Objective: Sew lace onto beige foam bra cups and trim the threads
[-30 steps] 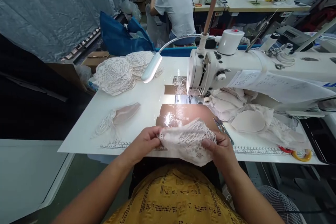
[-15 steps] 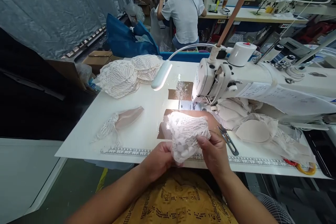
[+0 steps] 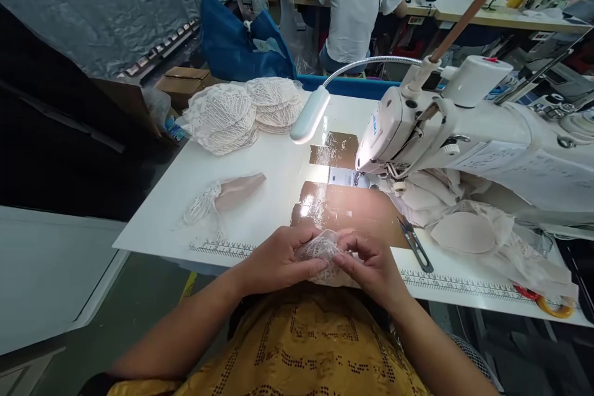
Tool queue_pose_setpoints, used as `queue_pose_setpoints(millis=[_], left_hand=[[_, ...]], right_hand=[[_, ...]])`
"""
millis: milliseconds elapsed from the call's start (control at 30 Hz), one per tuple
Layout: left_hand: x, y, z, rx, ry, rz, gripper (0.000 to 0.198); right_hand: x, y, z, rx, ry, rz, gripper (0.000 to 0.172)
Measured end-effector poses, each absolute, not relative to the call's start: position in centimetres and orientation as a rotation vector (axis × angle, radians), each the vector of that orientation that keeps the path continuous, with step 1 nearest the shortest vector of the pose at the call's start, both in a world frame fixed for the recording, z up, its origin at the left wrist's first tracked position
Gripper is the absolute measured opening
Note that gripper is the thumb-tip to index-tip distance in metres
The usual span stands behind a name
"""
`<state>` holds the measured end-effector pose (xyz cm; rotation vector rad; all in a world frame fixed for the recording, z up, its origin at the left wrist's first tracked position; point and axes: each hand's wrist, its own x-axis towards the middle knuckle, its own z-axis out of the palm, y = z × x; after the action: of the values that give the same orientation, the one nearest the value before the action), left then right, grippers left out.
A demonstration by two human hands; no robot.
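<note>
Close to my body, at the table's front edge, a piece of white lace fabric (image 3: 326, 249) is bunched between my two hands. My left hand (image 3: 283, 263) is closed on its left side, the thumb lying along the lace. On the right side my right hand (image 3: 371, 265) pinches it between thumb and fingers. Part of the fabric is hidden by the fingers. Just beyond the hands is the sewing machine (image 3: 394, 130), with its needle area lit. Thread snips (image 3: 416, 246) lie to the right of my right hand.
Stacked lace pieces (image 3: 227, 117) lie at the back left. A single lace and beige piece (image 3: 232, 195) is at the left. A lamp (image 3: 312, 114) hangs over the table (image 3: 162, 198). More fabric (image 3: 468, 232) and an orange ring (image 3: 554, 307) lie right. Another person (image 3: 355, 6) sits ahead.
The lace fabric has come down nearer my body and is now bunched up, no longer spread open. Both hands have moved closer together around it. My view has shifted.
</note>
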<state>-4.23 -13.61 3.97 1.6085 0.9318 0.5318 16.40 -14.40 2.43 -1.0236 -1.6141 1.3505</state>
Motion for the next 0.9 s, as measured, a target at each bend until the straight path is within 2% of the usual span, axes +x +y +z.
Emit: queue_pose_setpoints(millis=[433, 767, 900], left_hand=[[-4.4, -13.4, 3.9, 1.645, 0.974, 0.566, 0.021], [-3.6, -13.0, 4.4, 1.698, 0.984, 0.597, 0.020], [-2.9, -12.7, 4.0, 1.602, 0.965, 0.639, 0.020]], right_hand=[[16.0, -14.2, 2.2, -1.060, -1.614, 1.011, 0.013], [16.0, -14.5, 1.8, -1.100, -1.608, 0.942, 0.015], [16.7, -14.3, 1.6, -1.109, -1.612, 1.048, 0.014]])
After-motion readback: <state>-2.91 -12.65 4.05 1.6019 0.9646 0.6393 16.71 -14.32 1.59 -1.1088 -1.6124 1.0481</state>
